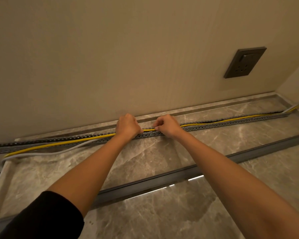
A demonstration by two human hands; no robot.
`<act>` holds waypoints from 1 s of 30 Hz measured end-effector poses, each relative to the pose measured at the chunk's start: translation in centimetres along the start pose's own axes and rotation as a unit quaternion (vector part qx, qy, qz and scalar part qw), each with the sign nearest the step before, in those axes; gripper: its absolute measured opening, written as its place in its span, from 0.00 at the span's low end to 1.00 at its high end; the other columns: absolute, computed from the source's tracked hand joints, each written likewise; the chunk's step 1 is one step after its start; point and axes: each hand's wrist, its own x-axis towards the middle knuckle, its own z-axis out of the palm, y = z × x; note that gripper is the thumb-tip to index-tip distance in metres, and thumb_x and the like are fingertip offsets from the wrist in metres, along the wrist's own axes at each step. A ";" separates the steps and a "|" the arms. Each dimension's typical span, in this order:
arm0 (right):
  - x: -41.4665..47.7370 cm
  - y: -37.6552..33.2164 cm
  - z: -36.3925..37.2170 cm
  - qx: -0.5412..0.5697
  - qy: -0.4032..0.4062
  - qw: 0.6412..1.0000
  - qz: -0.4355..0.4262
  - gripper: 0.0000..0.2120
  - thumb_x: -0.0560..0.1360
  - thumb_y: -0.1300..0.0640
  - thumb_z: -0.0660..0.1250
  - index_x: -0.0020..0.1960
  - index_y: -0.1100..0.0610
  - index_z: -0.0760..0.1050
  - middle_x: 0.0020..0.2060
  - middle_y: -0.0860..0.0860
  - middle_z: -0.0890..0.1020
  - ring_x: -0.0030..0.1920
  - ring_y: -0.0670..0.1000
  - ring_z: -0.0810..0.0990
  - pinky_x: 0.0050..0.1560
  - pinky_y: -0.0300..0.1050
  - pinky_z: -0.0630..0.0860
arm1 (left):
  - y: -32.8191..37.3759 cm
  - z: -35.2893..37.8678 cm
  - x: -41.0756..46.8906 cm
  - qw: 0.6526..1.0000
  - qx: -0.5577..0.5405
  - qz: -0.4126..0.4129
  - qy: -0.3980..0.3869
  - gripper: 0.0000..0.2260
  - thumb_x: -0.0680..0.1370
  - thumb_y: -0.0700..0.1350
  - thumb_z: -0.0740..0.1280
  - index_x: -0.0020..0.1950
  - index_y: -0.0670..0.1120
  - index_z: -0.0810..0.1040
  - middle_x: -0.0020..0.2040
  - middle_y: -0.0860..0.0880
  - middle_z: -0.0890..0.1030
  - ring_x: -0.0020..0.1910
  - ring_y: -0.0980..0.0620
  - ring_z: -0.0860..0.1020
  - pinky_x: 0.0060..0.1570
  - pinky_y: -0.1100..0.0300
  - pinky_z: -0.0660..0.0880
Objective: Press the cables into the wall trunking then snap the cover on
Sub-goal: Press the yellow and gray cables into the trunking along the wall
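Both left hand and right hand are pinching the cable in curled fingers, seemingly pressing it into the trunking; next, remaining slack is needing seating. The cover is lying near the trunking.

We wear one plain black sleeve on the left arm, ending near the elbow, beyond the sleeve the left forearm and left hand are bare, and right of the sleeve the right forearm and right hand are bare too.
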 end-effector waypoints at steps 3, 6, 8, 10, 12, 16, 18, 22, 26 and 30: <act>-0.3 0.0 -0.3 -0.011 -0.011 1.000 -0.010 0.08 0.74 0.65 0.66 0.51 0.64 0.81 0.50 0.60 0.84 0.46 0.49 0.76 0.47 0.40 0.70 | 0.0 0.6 0.3 0.999 -0.047 -0.007 0.019 0.04 0.72 0.37 0.72 0.42 0.36 0.84 0.44 0.39 0.85 0.47 0.44 0.83 0.40 0.60 0.72; -0.8 0.2 -0.6 -0.014 -0.026 0.999 -0.042 0.10 0.75 0.64 0.64 0.54 0.63 0.80 0.52 0.59 0.83 0.53 0.55 0.80 0.55 0.46 0.74 | 0.3 1.2 0.4 0.998 -0.053 0.015 0.039 0.06 0.73 0.34 0.68 0.40 0.35 0.84 0.41 0.36 0.85 0.45 0.41 0.83 0.46 0.53 0.80; -1.1 0.1 -0.7 -0.046 -0.039 0.996 -0.063 0.11 0.75 0.60 0.66 0.56 0.61 0.80 0.50 0.59 0.81 0.55 0.57 0.79 0.57 0.48 0.73 | 0.2 1.4 0.4 0.997 -0.050 0.032 0.048 0.06 0.73 0.34 0.67 0.40 0.35 0.84 0.41 0.35 0.84 0.45 0.39 0.83 0.48 0.50 0.80; -1.4 -0.1 -0.8 -0.122 -0.060 0.987 -0.088 0.15 0.74 0.56 0.68 0.60 0.58 0.78 0.52 0.59 0.77 0.57 0.58 0.76 0.57 0.46 0.72 | 0.1 1.4 0.3 0.996 -0.054 0.054 0.041 0.05 0.73 0.33 0.68 0.41 0.35 0.84 0.42 0.35 0.85 0.45 0.40 0.83 0.48 0.53 0.79; -1.4 -0.4 -0.8 -0.186 -0.068 0.974 -0.108 0.17 0.74 0.57 0.68 0.62 0.57 0.76 0.56 0.60 0.76 0.58 0.58 0.74 0.56 0.46 0.71 | -0.2 1.3 0.0 0.995 -0.050 0.082 0.027 0.05 0.73 0.34 0.69 0.43 0.36 0.84 0.43 0.36 0.85 0.47 0.42 0.82 0.47 0.56 0.76; -1.6 -1.0 -0.7 -0.286 -0.043 0.948 -0.131 0.14 0.74 0.58 0.67 0.60 0.59 0.77 0.55 0.59 0.78 0.58 0.59 0.76 0.54 0.48 0.71 | -0.6 0.5 -0.1 0.990 -0.026 0.138 0.023 0.08 0.77 0.38 0.65 0.50 0.37 0.83 0.49 0.39 0.84 0.51 0.43 0.80 0.49 0.55 0.74; -1.6 -1.2 -0.6 -0.305 -0.031 0.942 -0.135 0.13 0.75 0.59 0.66 0.58 0.59 0.78 0.55 0.58 0.79 0.57 0.59 0.76 0.53 0.47 0.72 | -0.9 -0.3 -0.2 0.986 0.014 0.163 0.041 0.07 0.77 0.40 0.65 0.52 0.39 0.81 0.53 0.42 0.81 0.54 0.43 0.78 0.52 0.53 0.74; -1.7 -1.3 -0.9 -0.318 -0.016 0.942 -0.107 0.12 0.75 0.59 0.66 0.58 0.59 0.79 0.54 0.58 0.80 0.57 0.59 0.77 0.54 0.48 0.72 | -2.6 -2.2 -0.5 0.974 0.143 0.174 -0.001 0.13 0.75 0.48 0.70 0.54 0.41 0.77 0.56 0.43 0.79 0.56 0.43 0.76 0.51 0.53 0.73; -2.0 -1.9 -1.1 -0.337 -0.010 0.939 -0.071 0.11 0.75 0.60 0.66 0.56 0.59 0.80 0.52 0.59 0.82 0.56 0.59 0.78 0.54 0.48 0.73 | -4.8 -3.4 -1.0 0.952 0.233 0.196 -0.003 0.10 0.75 0.43 0.68 0.54 0.40 0.76 0.58 0.42 0.77 0.57 0.42 0.74 0.51 0.52 0.71; -2.3 -2.9 -0.1 -0.344 0.005 0.938 -0.047 0.12 0.75 0.64 0.63 0.55 0.61 0.79 0.54 0.60 0.81 0.56 0.60 0.79 0.54 0.50 0.75 | -5.7 -4.0 -1.1 0.956 0.217 0.196 0.005 0.09 0.76 0.43 0.66 0.53 0.40 0.79 0.55 0.41 0.79 0.55 0.41 0.76 0.50 0.51 0.72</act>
